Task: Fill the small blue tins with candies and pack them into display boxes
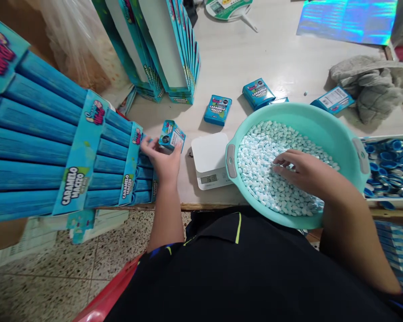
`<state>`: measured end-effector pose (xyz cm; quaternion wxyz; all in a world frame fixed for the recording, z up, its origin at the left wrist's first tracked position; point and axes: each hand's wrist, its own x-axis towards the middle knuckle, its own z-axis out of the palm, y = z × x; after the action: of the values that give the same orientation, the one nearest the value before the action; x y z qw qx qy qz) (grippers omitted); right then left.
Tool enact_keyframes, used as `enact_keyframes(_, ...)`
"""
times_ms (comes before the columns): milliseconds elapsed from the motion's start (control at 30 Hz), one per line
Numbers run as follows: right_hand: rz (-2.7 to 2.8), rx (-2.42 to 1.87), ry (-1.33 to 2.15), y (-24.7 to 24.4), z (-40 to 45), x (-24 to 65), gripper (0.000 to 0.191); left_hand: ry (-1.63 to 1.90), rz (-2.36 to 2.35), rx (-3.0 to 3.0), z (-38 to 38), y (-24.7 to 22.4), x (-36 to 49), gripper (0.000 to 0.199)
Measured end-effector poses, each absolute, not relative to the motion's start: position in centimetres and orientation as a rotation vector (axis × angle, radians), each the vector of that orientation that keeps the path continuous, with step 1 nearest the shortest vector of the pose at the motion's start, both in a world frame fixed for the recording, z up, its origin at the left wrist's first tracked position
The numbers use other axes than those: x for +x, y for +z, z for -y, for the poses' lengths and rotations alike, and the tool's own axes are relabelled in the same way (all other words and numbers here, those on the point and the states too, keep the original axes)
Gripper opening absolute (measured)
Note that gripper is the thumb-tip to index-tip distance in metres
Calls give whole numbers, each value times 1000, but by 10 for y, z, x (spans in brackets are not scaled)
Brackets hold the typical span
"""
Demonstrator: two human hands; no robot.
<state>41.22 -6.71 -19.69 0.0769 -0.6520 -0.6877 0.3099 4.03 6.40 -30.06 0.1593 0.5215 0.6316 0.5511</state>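
My left hand (163, 158) is closed around the lower part of a small blue candy box (172, 135), left of the white scale (210, 158). The scale's platform is bare and its display is lit. In the teal basin (342, 143), my right hand (293, 167) has its fingertips down among the pale blue and white candies (265, 170). Its fingers are bent together, and whatever is between them is too small to make out. One blue box (217, 110) lies above the scale, another box (258, 93) behind the basin.
Stacked display cartons (70, 147) fill the left side, with upright empty cartons (164, 49) behind. A blue box (334, 99) touches a grey cloth (378, 85) at the right. Blue caps lie in a tray (394, 167). A fan (228, 9) and a shiny sheet (347, 20) lie farther back.
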Motion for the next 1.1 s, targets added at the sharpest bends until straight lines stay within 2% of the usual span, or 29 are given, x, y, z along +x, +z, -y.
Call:
enact_keyframes(67, 2059, -1948, 921, -197, 68, 412, 38, 1716, -1773, 1748, -30, -292, 50, 80)
enact_keyframes(100, 2058, -1942, 922, -197, 68, 413, 38, 1689, -1697, 1952, -11, -288, 56, 69)
enact_keyframes(167, 2052, -1937, 928, -198, 68, 414, 38, 1324, -1428, 2364, 26, -284, 69, 48)
enact_keyframes(233, 2040, -1943, 936, -200, 69, 415, 38, 852, -1291, 2545, 53, -285, 82, 38)
enact_keyframes(333, 2028, -1966, 944, -202, 69, 417, 40, 512, -1352, 2631, 71, -289, 93, 37)
enact_keyframes(467, 2040, -1971, 956, -200, 69, 416, 43, 405, -1379, 2723, 67, -287, 98, 33)
enact_keyframes(567, 2085, -1950, 919, -197, 70, 414, 42, 188, -1258, 2765, 65, -281, 107, 29)
enact_keyframes(800, 2131, -1902, 869, -194, 70, 412, 39, -53, -1266, 2669, 77, -274, 132, 39)
enact_keyframes(1000, 2110, -1930, 917, -194, 70, 413, 45, -419, -1277, 2653, 81, -254, 132, 31)
enact_keyframes(1100, 2094, -1935, 937, -194, 69, 412, 47, -544, -1254, 2623, 76, -246, 139, 33)
